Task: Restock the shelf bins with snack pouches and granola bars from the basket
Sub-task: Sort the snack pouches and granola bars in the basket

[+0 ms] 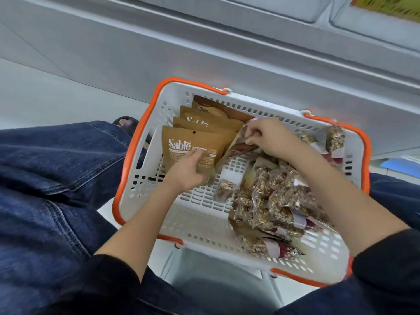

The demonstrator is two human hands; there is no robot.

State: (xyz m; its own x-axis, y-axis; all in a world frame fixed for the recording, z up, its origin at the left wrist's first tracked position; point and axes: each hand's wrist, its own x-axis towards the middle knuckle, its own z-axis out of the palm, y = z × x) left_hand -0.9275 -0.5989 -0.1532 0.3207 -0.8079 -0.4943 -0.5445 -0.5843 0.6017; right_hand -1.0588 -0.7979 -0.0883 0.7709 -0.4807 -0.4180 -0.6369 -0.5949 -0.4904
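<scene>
A white basket with orange rim (200,223) rests on my lap. Several brown snack pouches (188,144) labelled Sablē stand fanned against its far left wall. My left hand (188,171) grips the lower edge of the front pouch. My right hand (270,137) pinches the top of another pouch (236,148), tilted and leaning beside the stack. Several clear-wrapped granola bars (279,201) lie heaped in the right half of the basket, and one bar (225,189) lies apart near the middle.
A grey shelf unit base (227,53) runs across the far side, with pale bins at the top right (375,17). My jeans-clad legs (52,178) flank the basket, above a light floor (45,98).
</scene>
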